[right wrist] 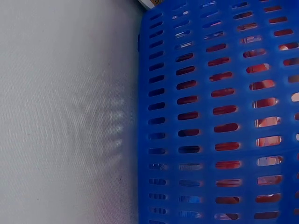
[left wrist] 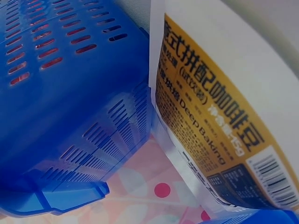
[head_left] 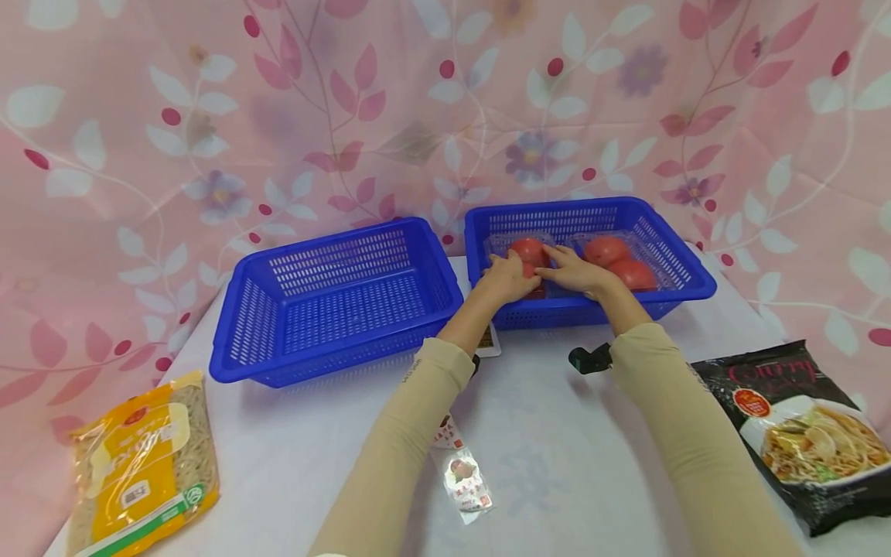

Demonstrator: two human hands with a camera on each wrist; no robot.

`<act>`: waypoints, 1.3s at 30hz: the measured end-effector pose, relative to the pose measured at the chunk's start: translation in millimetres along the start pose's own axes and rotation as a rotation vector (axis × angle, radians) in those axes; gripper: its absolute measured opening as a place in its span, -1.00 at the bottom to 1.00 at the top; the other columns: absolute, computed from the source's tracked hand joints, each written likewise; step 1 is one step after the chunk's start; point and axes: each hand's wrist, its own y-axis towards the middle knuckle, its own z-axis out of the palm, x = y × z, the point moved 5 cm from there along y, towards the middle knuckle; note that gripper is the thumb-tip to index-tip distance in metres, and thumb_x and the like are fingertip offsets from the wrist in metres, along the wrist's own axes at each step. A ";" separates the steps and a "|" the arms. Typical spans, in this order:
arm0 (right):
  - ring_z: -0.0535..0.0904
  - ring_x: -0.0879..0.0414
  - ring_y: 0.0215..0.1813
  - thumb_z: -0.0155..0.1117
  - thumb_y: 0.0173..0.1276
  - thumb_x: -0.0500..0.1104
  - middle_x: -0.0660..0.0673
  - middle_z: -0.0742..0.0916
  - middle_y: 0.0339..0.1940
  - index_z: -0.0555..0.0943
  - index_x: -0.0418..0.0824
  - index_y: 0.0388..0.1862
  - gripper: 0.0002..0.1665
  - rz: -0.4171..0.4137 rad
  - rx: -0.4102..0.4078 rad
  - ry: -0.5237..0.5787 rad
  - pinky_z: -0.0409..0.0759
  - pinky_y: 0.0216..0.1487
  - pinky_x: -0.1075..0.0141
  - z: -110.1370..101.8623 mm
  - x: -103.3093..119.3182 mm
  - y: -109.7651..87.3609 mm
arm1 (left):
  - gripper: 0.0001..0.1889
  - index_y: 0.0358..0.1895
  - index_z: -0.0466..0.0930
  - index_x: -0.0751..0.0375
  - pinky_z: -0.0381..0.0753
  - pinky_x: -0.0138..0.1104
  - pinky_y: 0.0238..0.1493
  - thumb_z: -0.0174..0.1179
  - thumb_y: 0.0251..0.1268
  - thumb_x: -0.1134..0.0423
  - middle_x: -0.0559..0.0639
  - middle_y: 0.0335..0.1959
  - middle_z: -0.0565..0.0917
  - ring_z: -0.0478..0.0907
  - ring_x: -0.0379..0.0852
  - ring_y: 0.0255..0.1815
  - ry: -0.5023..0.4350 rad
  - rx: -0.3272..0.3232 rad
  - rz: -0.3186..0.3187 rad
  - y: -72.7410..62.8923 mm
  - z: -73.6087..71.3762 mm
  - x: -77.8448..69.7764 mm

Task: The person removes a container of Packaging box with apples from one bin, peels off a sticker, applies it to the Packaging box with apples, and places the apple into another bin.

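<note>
In the head view, both hands reach into the right blue basket (head_left: pixel 678 288) at a clear pack of red tomatoes (head_left: pixel 529 251). My left hand (head_left: pixel 506 280) grips the pack's left side, its fingers bent over the tomatoes. From the other side my right hand (head_left: pixel 574 272) holds the same pack, thumb and fingers around the tomatoes' right edge. A second pack of tomatoes (head_left: pixel 632 273) lies to the right in this basket. The wrist views show no hand; the right wrist view looks at the slotted basket wall (right wrist: pixel 208 107), with red showing through.
A second blue basket (head_left: pixel 334 352) stands on the left. A coffee bean packet (left wrist: pixel 210 121) lies between the baskets. Small white packets (head_left: pixel 465 478) lie under the left forearm. A yellow bag (head_left: pixel 149 464) is at the front left, a black curry noodle bag (head_left: pixel 800 433) at the right.
</note>
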 end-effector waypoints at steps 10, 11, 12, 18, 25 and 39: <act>-0.26 -0.29 0.42 -0.04 0.41 -0.05 -0.36 -0.12 0.45 -0.16 -0.28 0.46 -0.18 -0.029 -0.092 -0.037 -0.16 0.28 -0.23 -7.5 6.8 -6.3 | -0.11 0.43 -0.10 0.31 0.36 0.16 0.03 0.04 0.19 -0.17 0.41 0.37 0.04 0.16 0.44 0.24 0.045 -0.053 0.073 -0.1 -6.9 -5.7; -0.23 -0.29 0.42 -0.04 0.41 -0.05 -0.37 -0.09 0.44 -0.15 -0.29 0.46 -0.19 -0.030 -0.106 -0.049 -0.15 0.28 -0.23 -8.1 7.2 -6.4 | -0.11 0.43 -0.09 0.31 0.35 0.16 0.03 0.03 0.20 -0.17 0.42 0.36 0.04 0.16 0.45 0.24 0.053 -0.057 0.081 0.2 -7.6 -6.1; -0.21 -0.29 0.42 -0.03 0.41 -0.04 -0.37 -0.07 0.44 -0.13 -0.29 0.46 -0.19 -0.030 -0.118 -0.062 -0.13 0.28 -0.23 -8.4 7.6 -6.5 | -0.12 0.43 -0.09 0.31 0.35 0.16 0.04 0.02 0.20 -0.17 0.43 0.36 0.04 0.15 0.45 0.24 0.061 -0.059 0.088 0.4 -7.9 -6.2; -0.11 -0.30 0.41 -0.02 0.40 -0.05 -0.42 0.03 0.42 -0.04 -0.36 0.43 -0.22 -0.073 -0.198 -0.125 -0.05 0.28 -0.20 -9.7 11.2 -9.1 | -0.16 0.43 -0.08 0.27 0.37 0.16 0.03 -0.03 0.23 -0.17 0.41 0.37 0.01 0.15 0.44 0.25 0.060 -0.077 0.092 -1.2 -9.1 -5.7; -0.07 -0.31 0.40 -0.04 0.40 -0.06 -0.50 0.10 0.37 0.02 -0.45 0.39 -0.26 -0.137 -0.277 -0.193 -0.04 0.30 -0.16 -11.5 18.4 -11.3 | -0.26 0.41 0.04 0.23 0.37 0.09 0.08 -0.05 0.27 -0.11 0.36 0.37 0.08 0.19 0.40 0.24 0.022 -0.141 0.100 -4.4 -13.8 -6.4; -0.04 -0.33 0.38 -0.05 0.40 -0.05 -0.56 0.18 0.31 0.08 -0.46 0.37 -0.28 -0.159 -0.364 -0.332 0.03 0.26 -0.20 -15.4 22.1 -11.4 | -0.28 0.39 0.13 0.15 0.41 0.05 0.06 -0.06 0.24 -0.16 0.33 0.35 0.14 0.26 0.38 0.20 0.008 -0.228 0.125 -11.6 -18.2 -7.1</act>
